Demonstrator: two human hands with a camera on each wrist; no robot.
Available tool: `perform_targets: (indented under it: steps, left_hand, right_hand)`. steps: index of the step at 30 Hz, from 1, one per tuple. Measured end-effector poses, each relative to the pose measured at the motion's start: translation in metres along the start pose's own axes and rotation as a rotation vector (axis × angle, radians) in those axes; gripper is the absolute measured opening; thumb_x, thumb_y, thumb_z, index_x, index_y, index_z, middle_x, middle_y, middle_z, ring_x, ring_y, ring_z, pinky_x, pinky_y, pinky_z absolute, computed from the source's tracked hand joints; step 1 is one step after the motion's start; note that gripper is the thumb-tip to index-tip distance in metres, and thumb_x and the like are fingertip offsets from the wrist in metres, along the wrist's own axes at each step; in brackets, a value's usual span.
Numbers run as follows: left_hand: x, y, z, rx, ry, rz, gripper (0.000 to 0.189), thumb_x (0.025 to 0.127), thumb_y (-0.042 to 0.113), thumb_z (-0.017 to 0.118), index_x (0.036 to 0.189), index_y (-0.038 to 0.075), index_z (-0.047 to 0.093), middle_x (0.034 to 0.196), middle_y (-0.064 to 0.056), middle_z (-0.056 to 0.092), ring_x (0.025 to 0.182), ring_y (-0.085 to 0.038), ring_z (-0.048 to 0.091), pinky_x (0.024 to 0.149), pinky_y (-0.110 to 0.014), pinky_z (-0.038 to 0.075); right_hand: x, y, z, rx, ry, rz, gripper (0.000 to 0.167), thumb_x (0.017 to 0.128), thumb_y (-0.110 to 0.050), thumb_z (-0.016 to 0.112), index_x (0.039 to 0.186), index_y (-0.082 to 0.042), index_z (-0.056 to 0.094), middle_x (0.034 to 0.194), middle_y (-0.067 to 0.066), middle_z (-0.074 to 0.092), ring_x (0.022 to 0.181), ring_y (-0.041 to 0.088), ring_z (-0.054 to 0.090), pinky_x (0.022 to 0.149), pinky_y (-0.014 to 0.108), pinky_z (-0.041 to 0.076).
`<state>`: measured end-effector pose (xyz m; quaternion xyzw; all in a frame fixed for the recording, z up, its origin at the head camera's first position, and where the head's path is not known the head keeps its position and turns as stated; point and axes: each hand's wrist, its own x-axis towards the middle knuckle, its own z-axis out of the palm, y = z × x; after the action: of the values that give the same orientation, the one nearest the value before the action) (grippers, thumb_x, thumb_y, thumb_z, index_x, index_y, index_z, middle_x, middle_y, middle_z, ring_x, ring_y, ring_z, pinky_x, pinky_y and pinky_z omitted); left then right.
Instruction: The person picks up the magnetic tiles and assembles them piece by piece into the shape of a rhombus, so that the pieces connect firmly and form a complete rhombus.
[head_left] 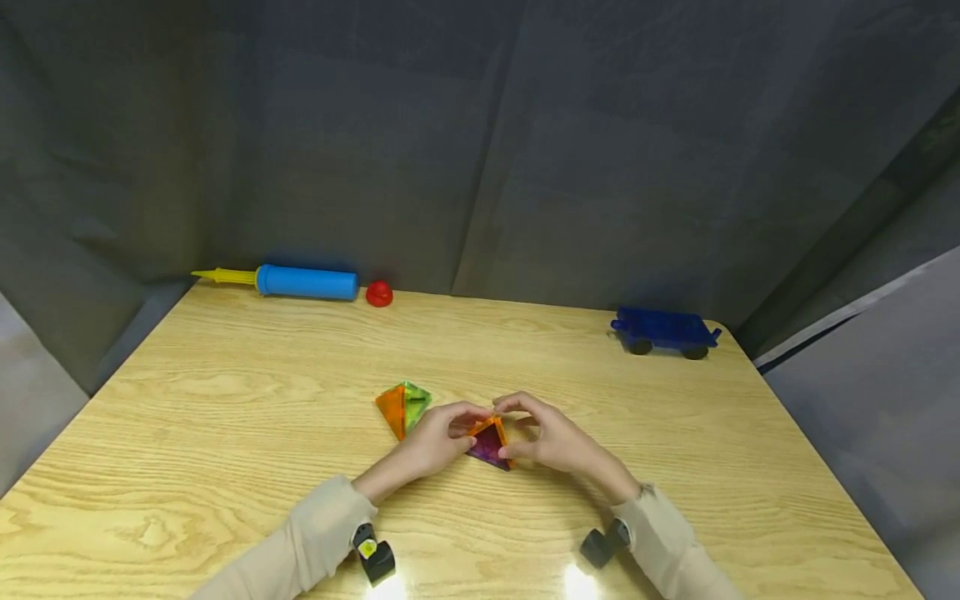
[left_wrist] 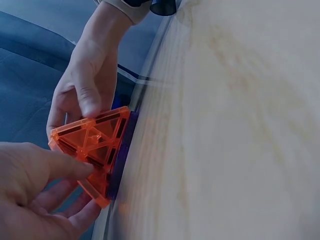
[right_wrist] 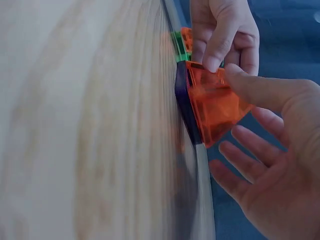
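Note:
Near the middle of the table, orange triangular magnetic tiles [right_wrist: 215, 112] lean up from a dark purple magnetic tile [head_left: 487, 445] that lies at the tabletop. My left hand [head_left: 435, 439] pinches the orange tiles from the left, its thumb on one tile's face in the left wrist view. From the other side my right hand [head_left: 553, 439] holds them too, thumb low and index finger near the peak. In the right wrist view its other fingers are spread away from the tiles. Just beyond my left hand stands another piece, with an orange face [head_left: 392, 408] and a green tile [head_left: 417, 402].
A blue hand pump [head_left: 307, 282] with a yellow nozzle lies along the back left edge, beside a small red object [head_left: 378, 293]. At the back right stands a dark blue wheeled toy car base [head_left: 666, 328]. Dark cloth [head_left: 480, 150] hangs behind the wooden table [head_left: 225, 433].

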<state>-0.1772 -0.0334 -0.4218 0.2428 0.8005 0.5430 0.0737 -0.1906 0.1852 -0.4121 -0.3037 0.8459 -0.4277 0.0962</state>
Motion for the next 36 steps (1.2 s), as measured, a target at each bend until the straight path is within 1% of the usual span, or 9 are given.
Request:
perform_targets:
  steps: [3, 6, 8, 11, 16, 18, 24, 32, 36]
  left_hand:
    - [-0.0001, 0.0004, -0.0004, 0.002, 0.024, 0.002, 0.03, 0.086, -0.012, 0.058, 0.111, 0.002, 0.064, 0.117, -0.017, 0.062, 0.112, -0.034, 0.057, 0.093, -0.04, 0.049]
    - [-0.0005, 0.0003, -0.0005, 0.042, 0.055, 0.009, 0.027, 0.084, -0.011, 0.061, 0.106, 0.005, 0.066, 0.113, -0.014, 0.063, 0.109, -0.033, 0.057, 0.093, -0.041, 0.049]
    - [-0.0012, 0.0007, -0.0007, 0.083, 0.074, 0.018, 0.027, 0.084, -0.008, 0.064, 0.105, 0.007, 0.068, 0.11, -0.012, 0.063, 0.108, -0.032, 0.057, 0.092, -0.041, 0.049]
    - [-0.0017, 0.0018, -0.0011, 0.118, 0.085, 0.021, 0.028, 0.083, -0.006, 0.066, 0.107, 0.008, 0.069, 0.108, -0.01, 0.063, 0.104, -0.029, 0.057, 0.09, -0.04, 0.049]
    - [-0.0018, 0.0046, -0.0018, 0.077, 0.041, 0.009, 0.031, 0.085, -0.004, 0.065, 0.115, 0.005, 0.067, 0.11, -0.011, 0.062, 0.105, -0.027, 0.058, 0.09, -0.037, 0.05]
    - [-0.0017, 0.005, -0.0019, 0.057, 0.028, 0.019, 0.032, 0.086, -0.004, 0.064, 0.117, 0.004, 0.066, 0.113, -0.013, 0.062, 0.107, -0.029, 0.058, 0.09, -0.038, 0.05]
    - [-0.0014, 0.0043, -0.0011, 0.044, 0.025, 0.042, 0.035, 0.085, -0.004, 0.065, 0.12, 0.001, 0.064, 0.119, -0.017, 0.061, 0.112, -0.032, 0.057, 0.093, -0.04, 0.048]
    - [-0.0029, 0.0052, -0.0021, 0.07, -0.02, 0.006, 0.042, 0.089, 0.013, 0.068, 0.129, 0.002, 0.058, 0.128, -0.016, 0.058, 0.12, -0.031, 0.053, 0.1, -0.046, 0.042]
    - [-0.0033, 0.0044, -0.003, 0.059, -0.05, 0.013, 0.043, 0.09, 0.01, 0.065, 0.131, 0.001, 0.056, 0.131, -0.017, 0.056, 0.123, -0.031, 0.05, 0.101, -0.047, 0.041]
  right_hand:
    - [-0.0005, 0.001, -0.0031, 0.02, -0.055, 0.001, 0.059, 0.081, -0.013, 0.076, 0.132, -0.003, 0.049, 0.135, 0.017, 0.05, 0.126, 0.037, 0.044, 0.101, 0.054, 0.038]
    - [-0.0011, -0.0001, -0.0045, 0.02, -0.092, -0.001, 0.061, 0.079, -0.014, 0.077, 0.133, -0.004, 0.05, 0.134, 0.015, 0.051, 0.127, 0.036, 0.044, 0.103, 0.054, 0.036]
    - [-0.0013, -0.0013, -0.0044, 0.003, -0.093, -0.011, 0.06, 0.078, -0.015, 0.078, 0.132, -0.006, 0.052, 0.131, 0.014, 0.053, 0.125, 0.035, 0.046, 0.102, 0.054, 0.037]
    - [-0.0011, -0.0029, -0.0034, -0.043, -0.062, -0.029, 0.058, 0.075, -0.016, 0.08, 0.126, -0.007, 0.055, 0.125, 0.011, 0.057, 0.12, 0.032, 0.05, 0.101, 0.052, 0.04]
    - [-0.0008, -0.003, -0.0015, -0.075, -0.013, -0.029, 0.053, 0.072, -0.017, 0.082, 0.117, -0.005, 0.058, 0.115, 0.009, 0.058, 0.111, 0.03, 0.055, 0.096, 0.046, 0.045]
    - [-0.0007, -0.0026, -0.0008, -0.076, 0.0, -0.019, 0.052, 0.071, -0.017, 0.083, 0.115, -0.004, 0.058, 0.113, 0.01, 0.058, 0.109, 0.03, 0.056, 0.095, 0.045, 0.046]
    - [-0.0007, -0.001, 0.0006, -0.108, 0.033, 0.015, 0.042, 0.075, -0.018, 0.08, 0.109, -0.005, 0.058, 0.109, 0.009, 0.061, 0.101, 0.028, 0.058, 0.088, 0.044, 0.049]
    - [-0.0009, -0.0027, 0.0009, -0.11, 0.035, 0.034, 0.033, 0.08, -0.014, 0.077, 0.105, -0.007, 0.057, 0.097, 0.003, 0.06, 0.09, 0.019, 0.057, 0.081, 0.038, 0.051]
    - [-0.0008, -0.0021, 0.0011, -0.105, 0.026, 0.037, 0.031, 0.08, -0.014, 0.076, 0.103, -0.007, 0.057, 0.092, 0.002, 0.059, 0.086, 0.016, 0.056, 0.078, 0.035, 0.051]
